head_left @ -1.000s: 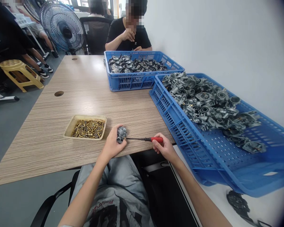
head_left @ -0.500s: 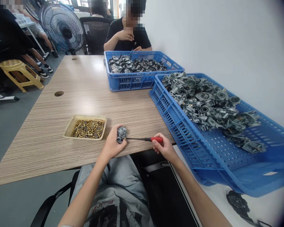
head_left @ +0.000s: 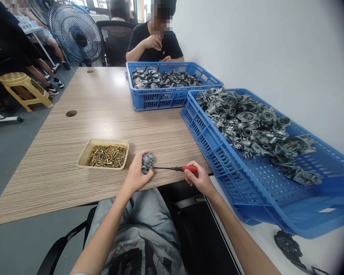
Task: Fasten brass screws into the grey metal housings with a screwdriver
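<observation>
Sitting at a long striped wood-grain table (head_left: 103,95) that runs from the bottom left toward the top centre of the frame, the person works near two blue perforated plastic crates. The larger crate (head_left: 212,152), at right, is heaped with silver die-cast carburetor bodies (head_left: 246,126). The smaller crate (head_left: 172,97), at top centre, has a co-worker in a black shirt (head_left: 157,46) seated behind it. A shallow beige tray (head_left: 103,142) of small brass fittings (head_left: 106,156) sits left of centre. Just right of that tray, over the table's near edge, the left hand (head_left: 136,175) closes firmly around a single silver carburetor body (head_left: 147,163). The right hand (head_left: 196,177) pinches a red-handled screwdriver (head_left: 187,169), its thin shaft reaching that body.
</observation>
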The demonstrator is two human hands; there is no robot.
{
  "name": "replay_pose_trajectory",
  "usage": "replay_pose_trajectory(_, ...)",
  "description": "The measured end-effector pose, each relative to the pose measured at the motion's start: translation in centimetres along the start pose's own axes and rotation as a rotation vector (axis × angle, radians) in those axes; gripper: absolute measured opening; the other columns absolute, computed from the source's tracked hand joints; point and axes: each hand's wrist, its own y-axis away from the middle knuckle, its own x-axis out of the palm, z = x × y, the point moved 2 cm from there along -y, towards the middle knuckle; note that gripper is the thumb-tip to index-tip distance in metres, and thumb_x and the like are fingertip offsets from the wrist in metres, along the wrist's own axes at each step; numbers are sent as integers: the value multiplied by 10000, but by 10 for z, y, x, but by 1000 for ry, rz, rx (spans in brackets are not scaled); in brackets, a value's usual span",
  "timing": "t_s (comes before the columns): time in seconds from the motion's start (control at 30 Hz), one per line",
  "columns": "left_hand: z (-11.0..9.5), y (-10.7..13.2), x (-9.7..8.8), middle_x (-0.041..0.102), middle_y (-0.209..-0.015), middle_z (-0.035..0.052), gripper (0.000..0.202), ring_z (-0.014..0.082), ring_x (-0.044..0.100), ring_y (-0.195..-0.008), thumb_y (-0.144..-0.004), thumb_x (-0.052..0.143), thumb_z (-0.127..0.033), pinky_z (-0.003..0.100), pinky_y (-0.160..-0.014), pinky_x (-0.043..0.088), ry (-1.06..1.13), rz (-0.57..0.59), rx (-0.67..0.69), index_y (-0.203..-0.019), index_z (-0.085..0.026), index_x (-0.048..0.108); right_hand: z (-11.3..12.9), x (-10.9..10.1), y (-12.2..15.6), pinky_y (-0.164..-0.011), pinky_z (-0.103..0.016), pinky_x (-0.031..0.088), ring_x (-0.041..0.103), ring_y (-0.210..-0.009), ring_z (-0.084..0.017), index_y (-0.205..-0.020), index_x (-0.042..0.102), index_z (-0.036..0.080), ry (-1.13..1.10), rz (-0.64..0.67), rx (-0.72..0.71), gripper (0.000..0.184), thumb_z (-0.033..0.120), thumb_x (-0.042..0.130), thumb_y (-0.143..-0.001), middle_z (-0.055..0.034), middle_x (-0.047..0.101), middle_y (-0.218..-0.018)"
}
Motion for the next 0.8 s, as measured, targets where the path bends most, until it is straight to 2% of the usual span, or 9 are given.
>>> replay_pose_trajectory(0.4, -1, 0, -1, 626, -1313, 96, 647, 261, 635, -1203, -791, 633, -140, 421, -1109, 493, 2, -1, 5, -1409, -220, 462, 2, 0, 1, -465, -258, 444, 571, -528, -149, -907, 518, 250, 2, 23, -16, 408, 624, 675, -952, 31, 606, -634)
replay_pose_trajectory(0.6, -2, 0, -1, 628, -1317, 95, 642, 258, 638, -1204, -797, 633, -142, 417, -1108, 495, 0, -5, 13, -1410, -224, 461, 1, -3, 2, -508, -262, 481, 600, -583, -158, -1090, 523, 261, -15, 76, -28, 380, 579, 685, -958, 39, 616, -708)
replay_pose_trajectory(0.8, -2, 0, -1, 631, -1296, 93, 638, 255, 642, -1190, -795, 632, -142, 414, -1101, 500, 6, -5, 1, -1405, -221, 463, 1, -2, 0, -468, -256, 439, 570, -535, -152, -923, 526, 247, -17, 57, -45, 384, 608, 643, -983, 24, 619, -641)
